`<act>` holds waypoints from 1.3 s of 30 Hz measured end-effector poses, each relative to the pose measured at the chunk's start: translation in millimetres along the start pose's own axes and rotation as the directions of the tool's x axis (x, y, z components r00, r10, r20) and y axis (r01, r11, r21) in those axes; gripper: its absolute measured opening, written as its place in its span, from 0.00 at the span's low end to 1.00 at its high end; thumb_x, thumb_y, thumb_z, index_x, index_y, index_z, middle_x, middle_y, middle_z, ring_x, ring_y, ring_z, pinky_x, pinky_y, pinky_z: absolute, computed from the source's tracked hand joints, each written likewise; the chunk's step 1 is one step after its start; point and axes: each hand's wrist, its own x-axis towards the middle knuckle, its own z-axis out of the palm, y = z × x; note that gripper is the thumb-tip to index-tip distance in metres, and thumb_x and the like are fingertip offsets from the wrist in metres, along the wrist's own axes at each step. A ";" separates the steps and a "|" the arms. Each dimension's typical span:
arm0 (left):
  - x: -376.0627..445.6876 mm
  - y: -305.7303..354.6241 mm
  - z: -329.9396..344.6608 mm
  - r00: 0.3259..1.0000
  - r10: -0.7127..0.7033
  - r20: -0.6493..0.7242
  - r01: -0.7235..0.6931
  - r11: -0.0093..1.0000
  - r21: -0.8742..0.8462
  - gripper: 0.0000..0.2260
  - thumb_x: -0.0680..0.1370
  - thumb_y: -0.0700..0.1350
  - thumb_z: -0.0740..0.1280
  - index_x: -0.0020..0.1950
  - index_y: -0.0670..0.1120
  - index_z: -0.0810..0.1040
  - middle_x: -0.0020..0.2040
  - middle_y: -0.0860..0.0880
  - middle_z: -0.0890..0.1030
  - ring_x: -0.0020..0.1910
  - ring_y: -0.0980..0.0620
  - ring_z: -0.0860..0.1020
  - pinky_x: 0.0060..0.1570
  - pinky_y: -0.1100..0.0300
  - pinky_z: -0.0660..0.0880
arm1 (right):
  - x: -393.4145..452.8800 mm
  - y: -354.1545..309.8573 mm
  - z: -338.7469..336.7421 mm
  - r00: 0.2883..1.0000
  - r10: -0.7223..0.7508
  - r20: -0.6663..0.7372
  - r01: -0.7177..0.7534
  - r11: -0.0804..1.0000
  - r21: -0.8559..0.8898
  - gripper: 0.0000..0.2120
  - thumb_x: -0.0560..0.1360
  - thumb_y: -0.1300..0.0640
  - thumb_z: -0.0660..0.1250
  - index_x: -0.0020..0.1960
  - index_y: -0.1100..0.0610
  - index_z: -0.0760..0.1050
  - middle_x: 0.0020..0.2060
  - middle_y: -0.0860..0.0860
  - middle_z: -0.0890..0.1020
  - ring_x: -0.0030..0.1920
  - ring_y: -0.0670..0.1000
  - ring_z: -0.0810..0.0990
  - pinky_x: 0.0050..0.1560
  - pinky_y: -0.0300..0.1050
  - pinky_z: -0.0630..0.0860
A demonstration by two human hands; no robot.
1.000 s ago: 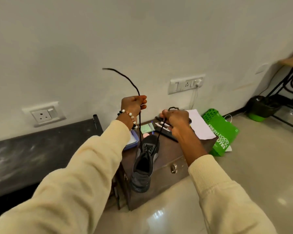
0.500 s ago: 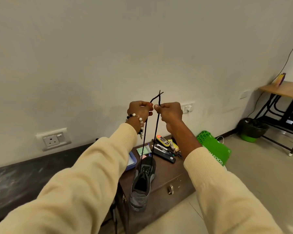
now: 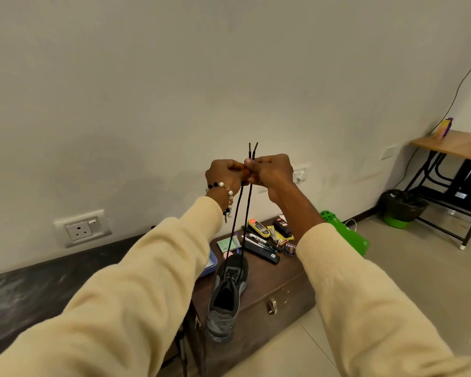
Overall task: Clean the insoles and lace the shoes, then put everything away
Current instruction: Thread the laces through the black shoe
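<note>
Sleeves are hiding part of the brown chest (image 3: 280,288); seemingly touching, left hand (image 3: 225,175) and right hand (image 3: 271,172) are pinching the thin black lace (image 3: 241,210) rising from the grey shoe (image 3: 227,295).

Your left sleeve (image 3: 136,281) hides the trunk's (image 3: 280,292) left rear corner and most of the blue tray (image 3: 212,263). Small labels near its rear edge are unreadable, and the desk (image 3: 457,144) runs off-frame.

Shoe (image 3: 227,292) on trunk (image 3: 280,289), before pens (image 3: 260,247)

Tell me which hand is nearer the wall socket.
Left. The left hand is on the wall socket side; the right hand is beyond it, farther away.
</note>
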 end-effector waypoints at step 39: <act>30.9 -20.2 -27.0 0.801 0.276 0.531 -0.587 0.539 0.605 0.08 0.75 0.40 0.71 0.54 0.44 0.84 0.49 0.45 0.85 0.36 0.57 0.75 0.53 0.58 0.77 | -33.4 146.7 50.5 0.989 0.003 0.145 0.011 0.995 -0.099 0.12 0.75 0.60 0.68 0.58 0.62 0.80 0.50 0.56 0.84 0.48 0.50 0.80 0.52 0.43 0.75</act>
